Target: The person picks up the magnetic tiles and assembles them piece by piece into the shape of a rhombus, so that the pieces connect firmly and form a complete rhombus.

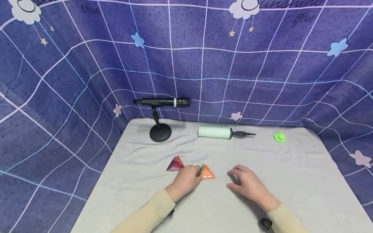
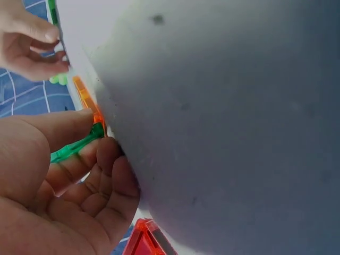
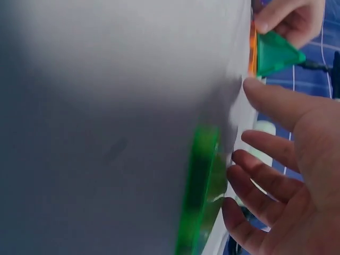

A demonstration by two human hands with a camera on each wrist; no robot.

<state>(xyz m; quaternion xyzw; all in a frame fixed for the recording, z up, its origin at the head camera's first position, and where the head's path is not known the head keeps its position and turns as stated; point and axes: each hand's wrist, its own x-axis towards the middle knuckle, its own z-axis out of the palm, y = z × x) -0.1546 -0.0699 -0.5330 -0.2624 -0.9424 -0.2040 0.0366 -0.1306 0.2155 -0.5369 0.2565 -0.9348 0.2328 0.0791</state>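
Observation:
My left hand (image 1: pixel 186 179) pinches a green triangular magnetic tile (image 3: pixel 276 54) between thumb and fingers. The tile stands up along the left edge of an orange triangular tile (image 1: pixel 207 172), which lies on the table. Just left of that hand are red and purple triangular tiles (image 1: pixel 175 164), one leaning up; the red one (image 2: pixel 144 239) also shows in the left wrist view. To the right, my right hand (image 1: pixel 250 184) hovers with fingers apart and slightly bent, holding nothing. A bright green-edged piece (image 3: pixel 199 186) lies by its fingers in the right wrist view, mostly hidden from the head view.
A black microphone (image 1: pixel 163 102) on a round-based stand (image 1: pixel 160 132) occupies the back left of the white-covered table (image 1: pixel 140 194). Behind the tiles lies a pale green hand pump (image 1: pixel 215 132) with a black nozzle. A small green disc (image 1: pixel 279 137) sits at back right, before the blue curtain (image 1: pixel 186 64).

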